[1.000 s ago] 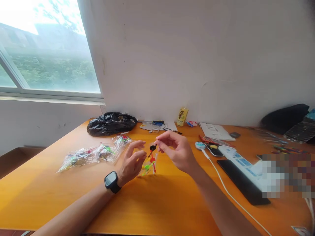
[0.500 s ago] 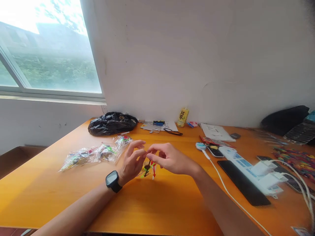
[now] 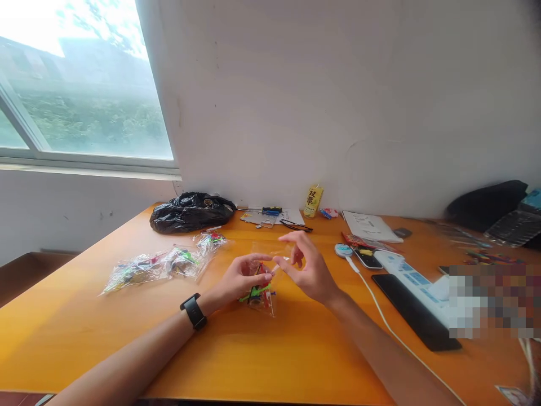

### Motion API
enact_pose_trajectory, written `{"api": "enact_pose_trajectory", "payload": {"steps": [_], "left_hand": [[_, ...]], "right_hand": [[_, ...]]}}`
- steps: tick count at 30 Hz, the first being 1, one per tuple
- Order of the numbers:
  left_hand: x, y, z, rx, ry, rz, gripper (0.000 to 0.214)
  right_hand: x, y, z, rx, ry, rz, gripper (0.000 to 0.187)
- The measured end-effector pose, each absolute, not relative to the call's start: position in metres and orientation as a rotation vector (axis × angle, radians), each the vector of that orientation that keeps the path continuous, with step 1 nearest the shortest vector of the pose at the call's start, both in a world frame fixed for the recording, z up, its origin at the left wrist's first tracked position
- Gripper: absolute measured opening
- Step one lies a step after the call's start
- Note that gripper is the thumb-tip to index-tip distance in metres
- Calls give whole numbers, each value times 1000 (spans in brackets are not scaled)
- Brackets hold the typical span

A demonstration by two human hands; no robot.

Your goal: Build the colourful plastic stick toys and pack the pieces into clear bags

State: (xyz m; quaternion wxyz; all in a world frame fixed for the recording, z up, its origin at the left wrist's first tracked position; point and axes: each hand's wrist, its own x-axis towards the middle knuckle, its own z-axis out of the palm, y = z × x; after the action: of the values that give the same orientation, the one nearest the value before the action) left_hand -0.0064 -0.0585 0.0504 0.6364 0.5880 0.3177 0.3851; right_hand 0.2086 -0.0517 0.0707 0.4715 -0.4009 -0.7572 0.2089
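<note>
My left hand pinches the top edge of a small clear plastic bag that holds red, green and black plastic parts; the bag rests on the orange table. A black smartwatch is on that wrist. My right hand is just to the right of the bag, thumb and forefinger pinched on the bag's clear upper edge, the other fingers raised and spread. Both hands meet over the bag's mouth.
Several clear bags of coloured parts lie to the left. A black plastic bag, a yellow drink carton, papers, phones and a white power strip with a white cable crowd the back and right.
My right hand lowered a black-headed part from above down into the bag and let it go. Both hands now pinch the bag's top edge; the bag has shifted slightly nearer.
</note>
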Motion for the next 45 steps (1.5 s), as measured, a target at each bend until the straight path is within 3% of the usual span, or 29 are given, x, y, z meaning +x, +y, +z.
{"api": "enact_pose_trajectory", "payload": {"steps": [3,6,8,16,21,23,29,33,45], "left_hand": [[-4,-55,44,1323,801,957,59],[-4,-54,43,1329,910,1007,47],[-5,-56,47,1368,964,999,43],[-11,-60,63,1515,925,875,49],[-12,-59,59,1543,968,814,40],[-11,-58,58,1518,981,846,33],[-15,-52,55,1425,1069,1090,39],[-18,-46,51,1459,1013,1093,27],[-20,-44,47,1449,1007,1120,22]], "right_hand": [[213,-41,46,-1075,-1653,736,68],[209,-33,25,-997,-1628,1132,48],[205,-32,18,-951,-1610,1182,36],[202,-34,15,-961,-1533,1099,38],[204,-31,16,-935,-1438,1146,34],[204,-30,16,-942,-1440,1156,33],[204,-29,12,-921,-1495,1190,32],[205,-28,14,-902,-1467,1213,31],[205,-26,15,-910,-1331,1257,24]]}}
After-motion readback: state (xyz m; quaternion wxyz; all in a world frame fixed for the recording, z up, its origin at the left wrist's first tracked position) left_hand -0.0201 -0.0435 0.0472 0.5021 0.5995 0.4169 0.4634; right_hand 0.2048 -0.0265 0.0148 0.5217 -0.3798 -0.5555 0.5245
